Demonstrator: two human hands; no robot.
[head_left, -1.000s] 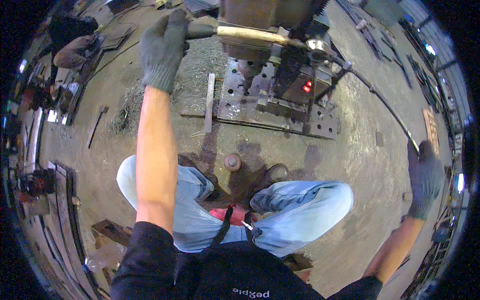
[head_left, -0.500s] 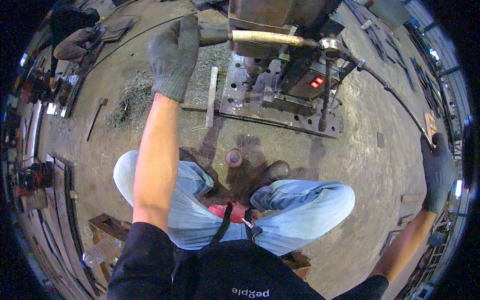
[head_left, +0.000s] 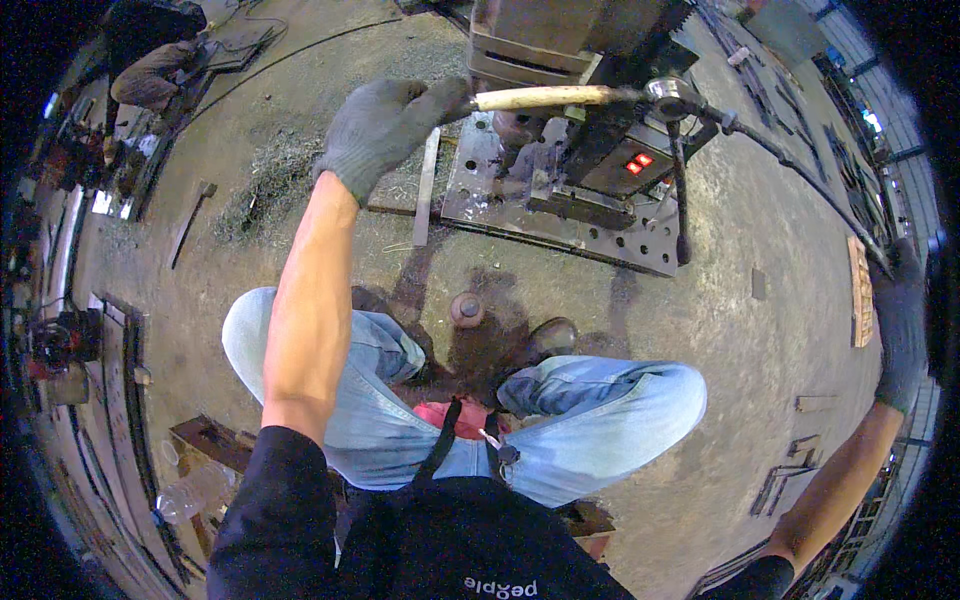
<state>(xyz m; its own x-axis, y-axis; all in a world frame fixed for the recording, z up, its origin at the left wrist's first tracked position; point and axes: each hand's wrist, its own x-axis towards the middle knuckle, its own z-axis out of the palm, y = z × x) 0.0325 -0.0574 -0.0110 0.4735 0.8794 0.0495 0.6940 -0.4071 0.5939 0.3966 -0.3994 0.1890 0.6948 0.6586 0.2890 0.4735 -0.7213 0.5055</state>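
Note:
A machine with a holed metal base plate [head_left: 470, 200], apparently a drill press, stands ahead of me. From its round hub [head_left: 670, 97] several levers stick out. My left hand [head_left: 385, 135], in a dark knit glove, is closed around the outer end of the lever with the pale shaft [head_left: 545, 97], which points left. Out at the far right my gloved right hand [head_left: 900, 320] grips the end of the long dark lever [head_left: 800, 165]; its fingers are partly lost in the dim rim. Another dark lever [head_left: 682, 195] hangs down from the hub, untouched.
Red digits glow on the machine's display [head_left: 639, 163]. Metal shavings [head_left: 265, 185] and a hammer-like tool [head_left: 193, 222] lie on the floor at left, a flat bar [head_left: 427, 190] by the base. A round brown object [head_left: 467, 310] stands between my feet. Another person [head_left: 150, 70] crouches far left.
My left hand has shifted right and slightly down along with the pale lever's end. My right hand has moved outward to the right and slightly up. The hanging lever has swung right.

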